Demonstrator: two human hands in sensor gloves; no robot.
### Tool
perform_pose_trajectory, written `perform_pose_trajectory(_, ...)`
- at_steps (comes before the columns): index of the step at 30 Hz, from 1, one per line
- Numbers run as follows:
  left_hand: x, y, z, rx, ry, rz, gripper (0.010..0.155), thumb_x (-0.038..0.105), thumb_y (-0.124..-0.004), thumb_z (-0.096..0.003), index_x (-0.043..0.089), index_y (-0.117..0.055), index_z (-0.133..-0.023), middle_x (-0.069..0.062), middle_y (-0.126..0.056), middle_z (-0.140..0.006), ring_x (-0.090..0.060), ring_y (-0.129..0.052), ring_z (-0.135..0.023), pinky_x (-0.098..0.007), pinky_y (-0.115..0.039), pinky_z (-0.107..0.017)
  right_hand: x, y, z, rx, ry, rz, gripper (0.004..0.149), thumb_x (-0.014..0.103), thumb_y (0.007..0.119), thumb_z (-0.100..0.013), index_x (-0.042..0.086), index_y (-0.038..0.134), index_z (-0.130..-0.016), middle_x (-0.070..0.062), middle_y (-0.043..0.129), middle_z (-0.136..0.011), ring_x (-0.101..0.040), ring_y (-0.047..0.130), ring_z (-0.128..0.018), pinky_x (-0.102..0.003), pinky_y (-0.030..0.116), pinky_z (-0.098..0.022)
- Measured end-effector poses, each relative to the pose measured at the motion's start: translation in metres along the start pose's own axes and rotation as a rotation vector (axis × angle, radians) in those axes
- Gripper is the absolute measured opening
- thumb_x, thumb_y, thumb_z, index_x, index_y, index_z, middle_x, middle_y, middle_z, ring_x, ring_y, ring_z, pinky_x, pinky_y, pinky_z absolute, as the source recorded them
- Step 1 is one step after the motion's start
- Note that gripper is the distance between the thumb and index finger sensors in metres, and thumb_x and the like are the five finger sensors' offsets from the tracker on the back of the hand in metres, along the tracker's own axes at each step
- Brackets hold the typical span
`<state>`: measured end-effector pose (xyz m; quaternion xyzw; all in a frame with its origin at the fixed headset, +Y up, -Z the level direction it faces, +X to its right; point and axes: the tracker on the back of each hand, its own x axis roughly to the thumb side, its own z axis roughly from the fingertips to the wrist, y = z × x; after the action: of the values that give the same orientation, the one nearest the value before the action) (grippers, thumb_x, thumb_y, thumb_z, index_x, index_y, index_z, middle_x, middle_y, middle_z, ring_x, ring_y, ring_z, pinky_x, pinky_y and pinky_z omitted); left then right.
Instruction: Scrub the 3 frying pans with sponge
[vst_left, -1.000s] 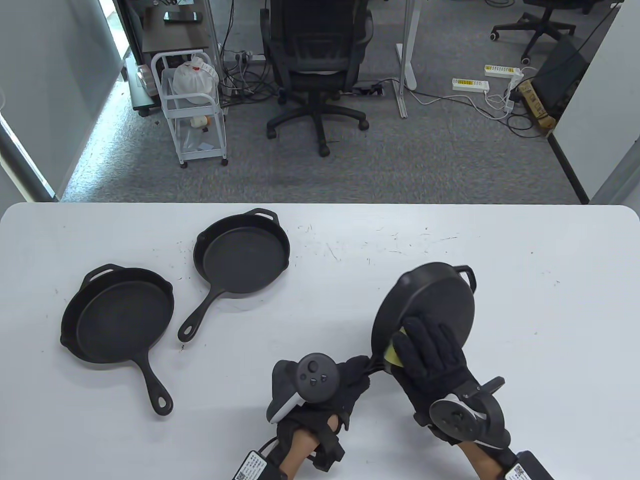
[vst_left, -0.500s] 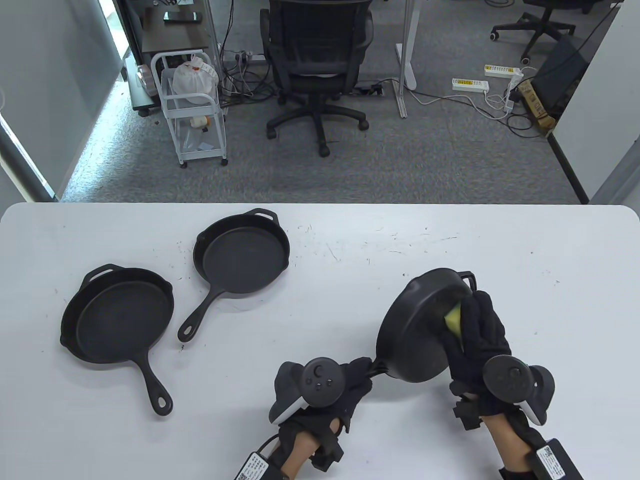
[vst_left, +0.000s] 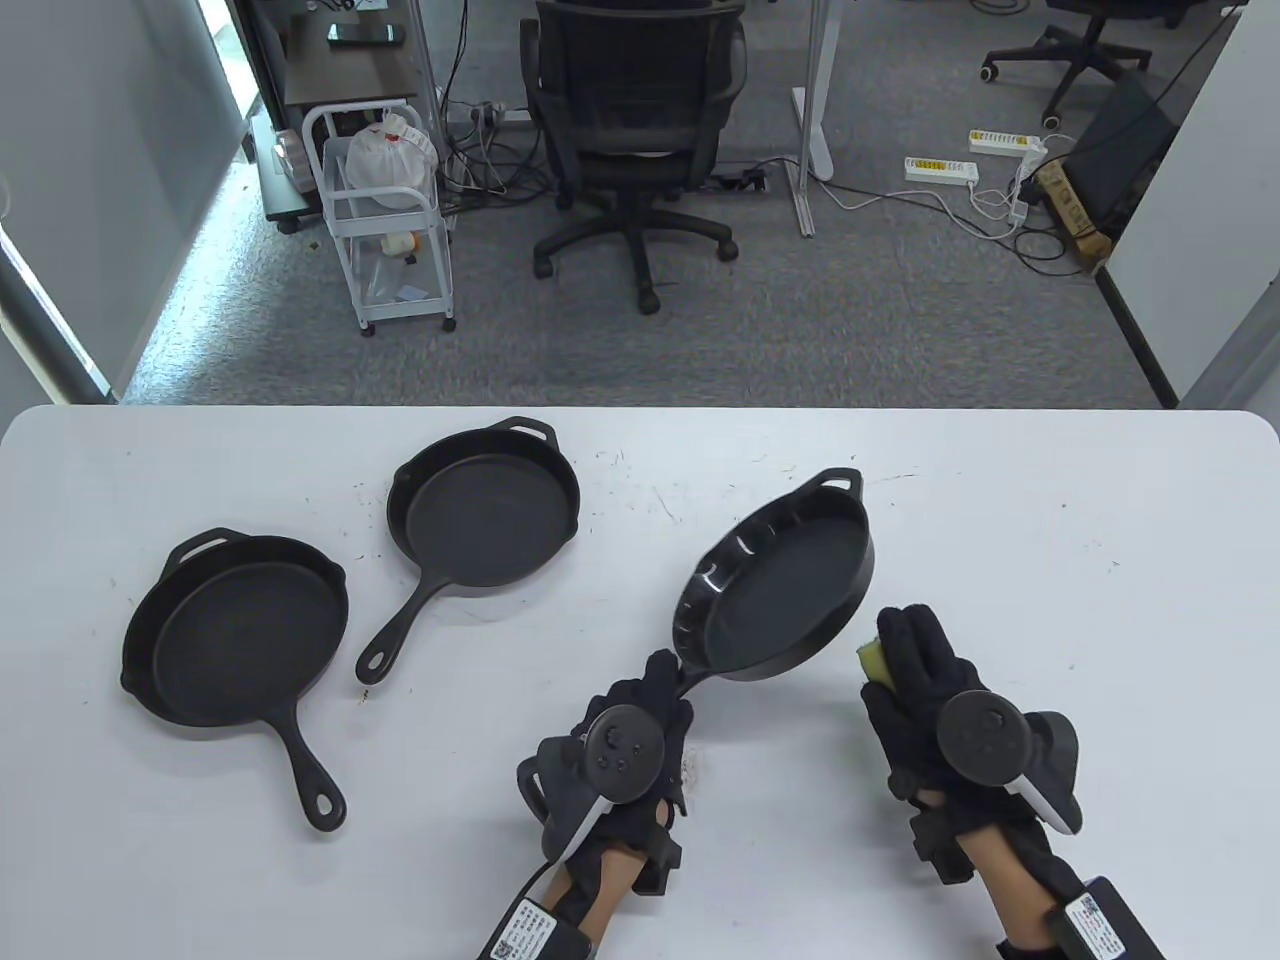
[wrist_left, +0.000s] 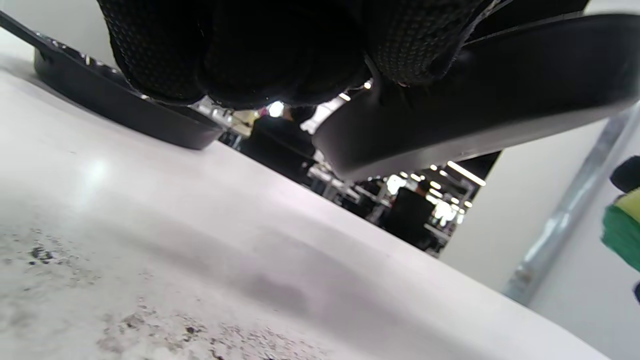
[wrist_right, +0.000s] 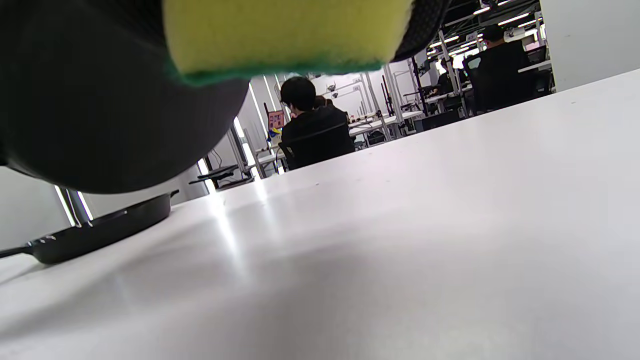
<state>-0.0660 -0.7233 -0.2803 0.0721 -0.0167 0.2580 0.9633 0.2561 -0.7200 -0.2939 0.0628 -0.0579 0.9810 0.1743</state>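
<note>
Three black cast-iron frying pans are in the table view. My left hand (vst_left: 645, 705) grips the handle of one pan (vst_left: 785, 590), holding it tilted above the table with its inside facing up; its underside (wrist_left: 480, 95) fills the top of the left wrist view. My right hand (vst_left: 905, 660) holds a yellow-and-green sponge (vst_left: 876, 664) just right of that pan, apart from it; the sponge (wrist_right: 285, 37) shows at the top of the right wrist view. A large pan (vst_left: 240, 640) lies at the left, and a smaller pan (vst_left: 485, 515) sits behind it.
The white table (vst_left: 1050, 560) is scratched and carries dark crumbs near my left hand. Beyond its far edge stand an office chair (vst_left: 635, 130) and a white wire cart (vst_left: 385, 215) on grey carpet.
The held pan has turned from underside-up to inside-up and swung left and away. My right hand with the sponge has come off the pan and drawn back to its right.
</note>
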Motion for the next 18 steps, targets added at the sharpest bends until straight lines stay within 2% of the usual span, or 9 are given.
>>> perform_pose_trajectory(3,-0.004,-0.006,-0.007,-0.068,0.037,-0.015,0.066,0.034,-0.076,-0.0509,0.015,-0.063,-0.112,-0.013,-0.085,-0.087,-0.028,-0.09,-0.062,-0.06,-0.075,-0.064,0.002,0.005,-0.002,0.042,0.004,0.023,0.068,0.051,0.077,-0.045,0.043,0.046,-0.105,0.003,0.049,-0.115,-0.031,0.082,-0.08,-0.05,0.072,-0.061)
perform_pose_trajectory(6,-0.003,-0.012,-0.02,-0.144,0.063,-0.07,0.068,0.032,-0.074,-0.0525,0.014,-0.055,-0.115,-0.015,-0.077,-0.094,-0.03,-0.085,-0.068,-0.061,-0.07,-0.068,0.003,0.011,-0.004,0.077,0.0,0.035,0.068,0.051,0.077,-0.045,0.042,0.045,-0.105,0.003,0.048,-0.115,-0.031,0.082,-0.081,-0.051,0.071,-0.061)
perform_pose_trajectory(13,0.005,-0.025,-0.051,-0.11,0.052,-0.24,0.069,0.03,-0.08,-0.0495,0.017,-0.058,-0.114,-0.015,-0.081,-0.093,-0.029,-0.089,-0.067,-0.06,-0.075,-0.067,0.005,0.016,-0.003,0.086,-0.006,0.065,0.069,0.052,0.077,-0.045,0.043,0.043,-0.105,0.003,0.047,-0.116,-0.031,0.081,-0.082,-0.051,0.07,-0.063)
perform_pose_trajectory(18,0.007,-0.041,-0.069,-0.18,0.088,-0.292,0.069,0.03,-0.08,-0.0494,0.017,-0.059,-0.114,-0.014,-0.081,-0.093,-0.029,-0.089,-0.067,-0.06,-0.075,-0.067,0.008,0.015,-0.001,0.06,-0.023,0.108,0.07,0.052,0.076,-0.045,0.043,0.041,-0.105,0.004,0.045,-0.116,-0.03,0.08,-0.084,-0.051,0.069,-0.064)
